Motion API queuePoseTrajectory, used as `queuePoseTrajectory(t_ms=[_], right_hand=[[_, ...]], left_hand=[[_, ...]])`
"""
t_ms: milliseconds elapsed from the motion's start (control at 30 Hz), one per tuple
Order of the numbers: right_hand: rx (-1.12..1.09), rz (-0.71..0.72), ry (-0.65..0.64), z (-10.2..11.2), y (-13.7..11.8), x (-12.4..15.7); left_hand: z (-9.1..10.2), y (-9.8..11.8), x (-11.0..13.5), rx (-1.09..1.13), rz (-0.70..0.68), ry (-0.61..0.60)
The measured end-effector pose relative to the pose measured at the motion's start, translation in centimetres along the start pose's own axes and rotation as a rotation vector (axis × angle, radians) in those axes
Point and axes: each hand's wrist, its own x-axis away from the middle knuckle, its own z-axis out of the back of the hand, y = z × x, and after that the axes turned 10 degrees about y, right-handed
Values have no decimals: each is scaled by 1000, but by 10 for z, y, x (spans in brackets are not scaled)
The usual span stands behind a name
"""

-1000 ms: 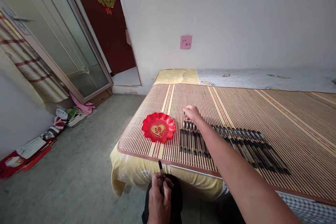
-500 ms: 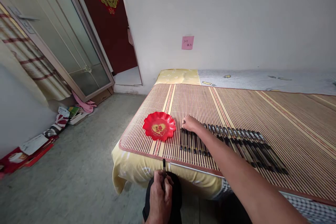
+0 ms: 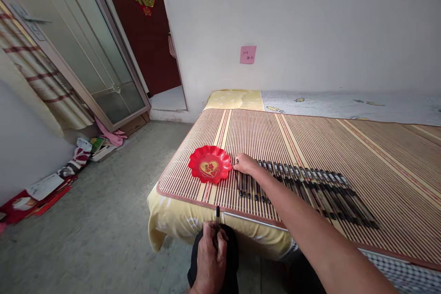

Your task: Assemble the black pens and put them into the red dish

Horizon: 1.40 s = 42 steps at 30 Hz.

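Observation:
My left hand point(image 3: 211, 250) is closed around a black-capped pen point(image 3: 217, 215), which points up from the fist just off the bed's front edge. On the mat, my right hand point(image 3: 245, 164) pinches the upper end of a slim dark pen point(image 3: 238, 184) at the left end of a row. That row of pens point(image 3: 324, 189) has dark caps and see-through barrels, lying side by side; my right forearm covers part of it. A red scalloped plate point(image 3: 195, 163) with a gold heart print sits just left of my right hand, with nothing on it.
A striped bamboo mat point(image 3: 251, 131) covers the bed, over a yellow sheet point(image 3: 172, 220). A pink note point(image 3: 248, 54) is stuck to the wall. Papers and cloths point(image 3: 74, 161) lie on the floor at left, near a glazed door point(image 3: 113, 78).
My right hand has shifted slightly left, towards the red plate, and the pen at its fingers now slants at the row's left end. My left hand keeps its pen in nearly the same place.

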Motion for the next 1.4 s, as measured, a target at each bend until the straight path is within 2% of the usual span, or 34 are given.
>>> queuePoseTrajectory(t_ms=[300,467,900,1033,1167,1267,1400], right_hand=[[-25,-46,-14,-7,-14,10],[-46,-17,-17,-6,-16,21],[-142,152,187,-26,-15,57],[-287,176,268,-27,-13,64],[-542,208,345,-17,-2,79],[-790,209,405,-7,18,103],[-1083,93,544,2,47,147]], left_hand=[[-1,-5,2,-32,-41,-13],[-2,-8,2,-45,-41,-4],[-1,-7,2,-55,-60,-11],[-2,-5,1,-35,-65,-1],[-1,-1,-1,-5,-57,-12],[1,4,1,-1,-41,-34],[6,18,15,60,-9,-156]])
